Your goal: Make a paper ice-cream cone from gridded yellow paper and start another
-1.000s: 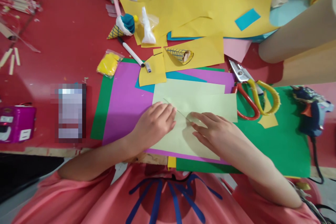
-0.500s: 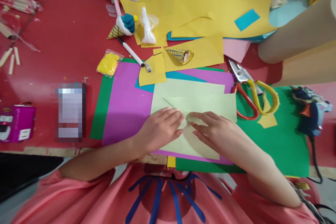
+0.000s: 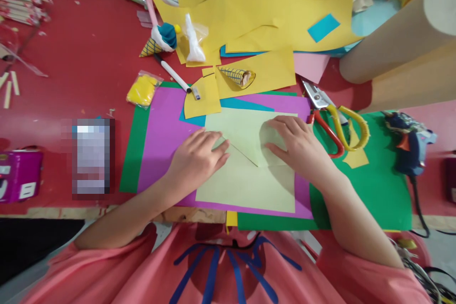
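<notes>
Pale green paper lies on the purple sheet in front of me, its upper part folded down along a slanted crease. My left hand presses flat on the left edge of the fold, fingers spread, gripping nothing. My right hand rests palm-down on the folded flap — open too, just pressing. Scissors lie just beside my right hand on the green sheet, and a glue gun sits farther right on the red surface.

I'm seeing the right hand sliding up the pale green paper, flattening its folded flap, while the left hand is shifting back leftward.
</notes>
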A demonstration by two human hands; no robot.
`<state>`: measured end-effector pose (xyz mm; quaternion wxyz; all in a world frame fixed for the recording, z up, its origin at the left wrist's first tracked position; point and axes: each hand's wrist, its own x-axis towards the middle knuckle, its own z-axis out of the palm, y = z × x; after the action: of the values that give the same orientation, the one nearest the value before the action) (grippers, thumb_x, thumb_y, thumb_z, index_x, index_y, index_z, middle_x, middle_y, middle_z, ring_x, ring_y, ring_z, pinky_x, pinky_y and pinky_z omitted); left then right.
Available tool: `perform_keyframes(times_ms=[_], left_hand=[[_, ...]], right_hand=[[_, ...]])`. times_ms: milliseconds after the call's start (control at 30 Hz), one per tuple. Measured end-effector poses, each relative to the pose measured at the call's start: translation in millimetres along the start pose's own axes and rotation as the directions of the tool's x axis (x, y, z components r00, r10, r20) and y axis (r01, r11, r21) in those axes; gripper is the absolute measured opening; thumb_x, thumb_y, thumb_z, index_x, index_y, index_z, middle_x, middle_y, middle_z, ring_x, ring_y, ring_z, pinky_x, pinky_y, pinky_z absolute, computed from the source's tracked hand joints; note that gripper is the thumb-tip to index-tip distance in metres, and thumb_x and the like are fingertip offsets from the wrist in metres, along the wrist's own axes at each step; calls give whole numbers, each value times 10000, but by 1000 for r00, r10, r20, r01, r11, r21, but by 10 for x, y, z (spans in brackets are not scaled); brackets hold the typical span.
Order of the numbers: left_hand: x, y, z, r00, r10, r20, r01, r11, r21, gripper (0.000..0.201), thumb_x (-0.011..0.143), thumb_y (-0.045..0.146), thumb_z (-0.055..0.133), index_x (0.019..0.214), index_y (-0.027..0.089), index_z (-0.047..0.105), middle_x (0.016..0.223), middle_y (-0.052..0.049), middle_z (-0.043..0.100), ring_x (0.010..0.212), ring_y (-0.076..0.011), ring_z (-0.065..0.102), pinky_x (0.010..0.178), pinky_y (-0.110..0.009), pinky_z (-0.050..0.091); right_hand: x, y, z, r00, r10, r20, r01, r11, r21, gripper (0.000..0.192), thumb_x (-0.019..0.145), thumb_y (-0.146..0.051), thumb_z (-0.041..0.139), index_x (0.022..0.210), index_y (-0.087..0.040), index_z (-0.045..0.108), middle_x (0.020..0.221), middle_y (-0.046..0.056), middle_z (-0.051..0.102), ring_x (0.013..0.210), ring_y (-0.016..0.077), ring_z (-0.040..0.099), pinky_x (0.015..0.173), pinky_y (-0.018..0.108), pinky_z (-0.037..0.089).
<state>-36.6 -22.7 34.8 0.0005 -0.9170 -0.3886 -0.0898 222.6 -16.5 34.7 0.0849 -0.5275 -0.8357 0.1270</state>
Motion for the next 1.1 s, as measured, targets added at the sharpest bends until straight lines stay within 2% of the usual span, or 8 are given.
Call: perform_keyframes(times_ms=[167, 433, 533, 633, 733, 833, 900, 1100], left_hand=[[-20, 36, 36, 1000, 6, 5, -5, 997, -74, 243, 912, 260, 551, 1083, 169, 699, 1189, -163, 652, 1080, -275, 632, 981, -484, 504], [-21, 156, 160, 979, 196, -47, -201, 968, -152, 226, 918, 243, 544, 1075, 137, 667, 1171, -117, 671, 1093, -231, 628, 1012, -421, 495], [-31, 150, 195, 987, 149, -60, -159, 959, -236, 225, 909, 249, 567, 1097, 167, 662, 1241, -122, 631, 1158, -236, 597, 1019, -423, 496], [-31, 105, 200, 996, -5, -89, -30, 920, -391, 293, 906, 279, 582, 1189, 219, 629, 1457, -142, 436, 1351, -276, 437, 1043, -453, 482], [-14, 54, 164, 968, -245, -56, 153, 752, -641, 322, 921, 329, 563, 1234, 264, 603, 1539, -118, 323, 1352, -263, 447, 995, -405, 525], [12, 17, 124, 914, -384, 132, 304, 430, -850, 374, 916, 444, 547, 1209, 226, 626, 1277, -114, 622, 981, -180, 687, 788, -284, 595], [28, -2, 118, 877, -434, 205, 346, 275, -897, 413, 900, 501, 545, 1147, 192, 666, 1076, -93, 716, 793, -149, 700, 683, -246, 583], [53, -29, 140, 814, -547, 196, 374, 235, -897, 258, 837, 396, 656, 978, 190, 723, 930, -53, 732, 755, -139, 649, 630, -240, 516]], right_hand=[[35, 57, 87, 999, 12, -52, -10, 999, 37, 302, 886, -294, 555, 1144, -139, 562, 1047, 145, 598, 1052, 314, 504, 907, 485, 447], [5, 9, 91, 999, 21, -33, -18, 995, 93, 79, 898, -230, 480, 927, -175, 528, 924, 119, 596, 904, 275, 537, 807, 425, 464], [-8, -6, 33, 997, 75, 24, -79, 953, 294, 111, 887, -192, 470, 980, -185, 530, 873, 66, 625, 828, 219, 589, 769, 366, 479], [-8, -9, -20, 990, 129, 61, -140, 801, 582, 233, 894, -248, 501, 1121, -205, 527, 878, 30, 615, 808, 172, 607, 694, 286, 483], [1, -49, -5, 979, 200, 49, -160, 591, 791, 258, 904, -286, 511, 1153, -217, 507, 839, 7, 552, 730, 133, 576, 611, 239, 469], [-1, -140, 80, 960, 279, 33, -165, 464, 870, 252, 905, -271, 513, 1151, -231, 476, 885, 5, 516, 711, 115, 567, 595, 228, 483], [-16, -205, 140, 959, 281, 32, -158, 440, 884, 281, 908, -265, 513, 1181, -241, 451, 916, 6, 508, 704, 108, 567, 597, 230, 494], [-64, -289, 190, 982, 173, 74, -139, 400, 906, 500, 921, -278, 523, 1383, -282, 333, 1101, 53, 587, 699, 106, 593, 640, 269, 537]])
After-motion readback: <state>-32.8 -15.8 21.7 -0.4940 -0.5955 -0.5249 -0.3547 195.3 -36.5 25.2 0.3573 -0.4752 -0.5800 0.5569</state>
